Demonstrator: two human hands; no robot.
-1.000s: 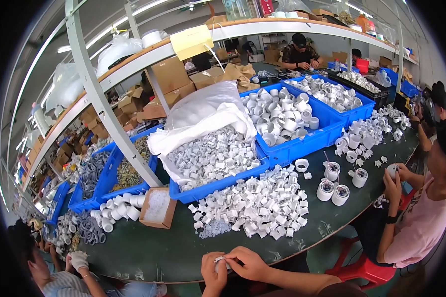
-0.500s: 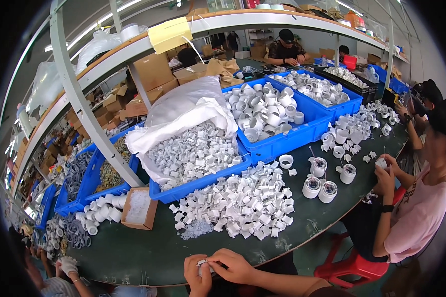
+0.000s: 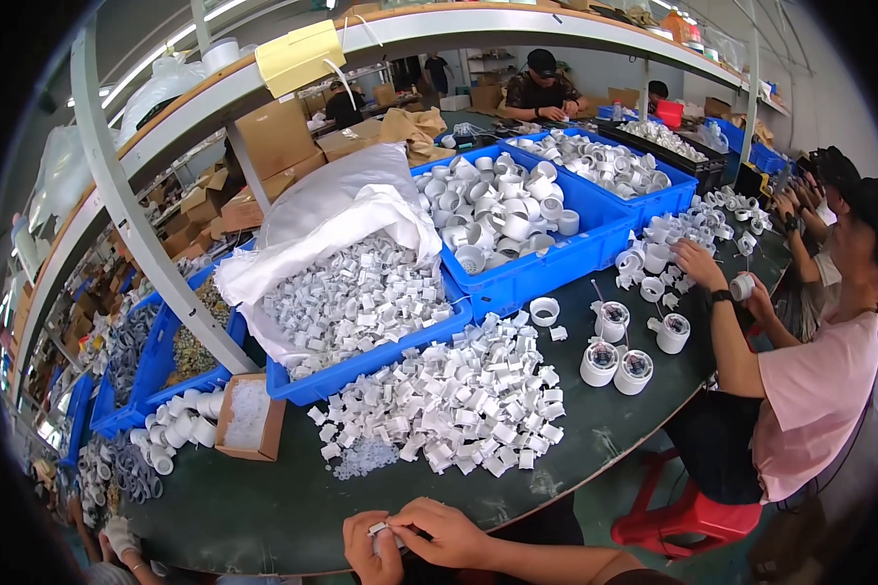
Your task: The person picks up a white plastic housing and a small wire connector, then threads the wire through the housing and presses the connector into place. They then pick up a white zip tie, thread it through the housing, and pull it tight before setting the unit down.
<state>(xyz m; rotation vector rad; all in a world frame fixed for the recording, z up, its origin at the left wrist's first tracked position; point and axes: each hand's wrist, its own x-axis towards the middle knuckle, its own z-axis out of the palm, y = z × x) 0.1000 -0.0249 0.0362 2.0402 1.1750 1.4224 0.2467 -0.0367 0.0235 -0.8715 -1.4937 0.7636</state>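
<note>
Head view: lower centre, the person's left hand [image 3: 369,552] grips a white part [image 3: 378,528], the right hand [image 3: 439,534] pinching it; a pile [image 3: 449,400] lies mid-frame, below a blue bin [image 3: 307,391].

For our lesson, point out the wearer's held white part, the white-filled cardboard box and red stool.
White part [image 3: 378,528], head view: visible edge.
White-filled cardboard box [image 3: 273,427], head view: right wall.
Red stool [image 3: 702,517], head view: seat.

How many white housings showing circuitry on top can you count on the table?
4: the back housing, the right housing, the front-left housing and the front-right housing, all right of the white pile. Others may be hidden.
</note>
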